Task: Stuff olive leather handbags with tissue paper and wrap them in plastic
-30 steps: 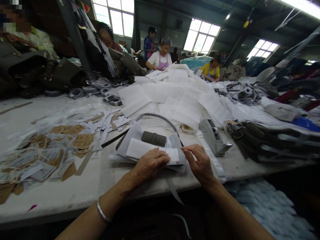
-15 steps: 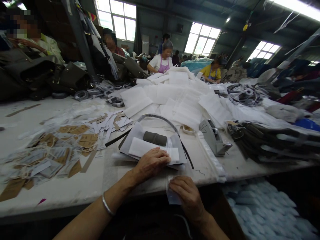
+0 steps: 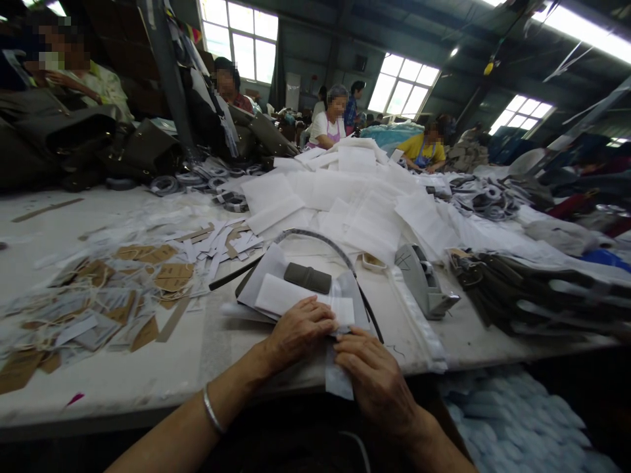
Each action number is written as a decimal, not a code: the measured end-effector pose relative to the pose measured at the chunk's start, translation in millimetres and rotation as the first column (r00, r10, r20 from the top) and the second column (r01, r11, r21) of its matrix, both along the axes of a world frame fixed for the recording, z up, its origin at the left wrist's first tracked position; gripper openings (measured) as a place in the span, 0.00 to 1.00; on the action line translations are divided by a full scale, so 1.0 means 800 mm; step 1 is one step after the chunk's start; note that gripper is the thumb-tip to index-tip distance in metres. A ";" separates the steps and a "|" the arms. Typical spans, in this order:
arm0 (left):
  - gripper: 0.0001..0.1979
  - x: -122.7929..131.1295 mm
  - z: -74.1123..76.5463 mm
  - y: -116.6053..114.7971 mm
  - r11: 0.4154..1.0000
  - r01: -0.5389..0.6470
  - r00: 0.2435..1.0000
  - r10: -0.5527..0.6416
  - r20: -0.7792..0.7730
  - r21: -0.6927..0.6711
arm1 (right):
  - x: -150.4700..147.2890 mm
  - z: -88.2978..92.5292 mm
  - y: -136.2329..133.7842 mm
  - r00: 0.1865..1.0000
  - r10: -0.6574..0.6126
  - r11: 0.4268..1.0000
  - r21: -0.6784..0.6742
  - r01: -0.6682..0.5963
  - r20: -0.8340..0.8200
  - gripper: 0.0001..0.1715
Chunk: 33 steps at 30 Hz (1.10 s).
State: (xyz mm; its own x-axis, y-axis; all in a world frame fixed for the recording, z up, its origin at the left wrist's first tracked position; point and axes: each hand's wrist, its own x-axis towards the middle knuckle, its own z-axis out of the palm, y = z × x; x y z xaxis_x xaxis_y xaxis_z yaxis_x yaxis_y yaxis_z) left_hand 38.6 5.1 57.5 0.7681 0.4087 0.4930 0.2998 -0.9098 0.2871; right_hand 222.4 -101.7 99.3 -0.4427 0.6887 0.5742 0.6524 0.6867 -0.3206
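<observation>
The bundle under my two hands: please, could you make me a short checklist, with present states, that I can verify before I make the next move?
1. Left hand steadies the bundle: ok, it rests on the white sheet.
2. Right hand is at the bundle: ok, its fingertips are at the near edge.
3. Clear strip lies flat: not ok, its lower end hangs below the near edge.
4. Dark strap stays within the bundle's outline: not ok, it arches out at the far side.
5. Tape dispenser is away from the hands: ok, it stands apart, to the right.
6. Underside is neat: cannot tell, it is hidden.
</observation>
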 end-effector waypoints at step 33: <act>0.07 0.040 0.012 -0.028 0.916 -0.378 0.905 0.335 0.261 0.134 | 0.040 -0.018 0.138 0.869 -0.466 0.566 -0.811 0.149 -0.166 0.07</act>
State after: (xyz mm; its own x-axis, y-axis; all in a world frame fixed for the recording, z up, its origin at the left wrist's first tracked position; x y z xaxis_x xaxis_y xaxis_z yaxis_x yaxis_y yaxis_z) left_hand 70.8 -17.5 67.0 0.4451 0.5234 0.7266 0.5593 -0.7962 0.2309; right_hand 254.1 8.7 85.0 -0.0115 0.9866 -0.1627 0.5177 -0.1334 -0.8451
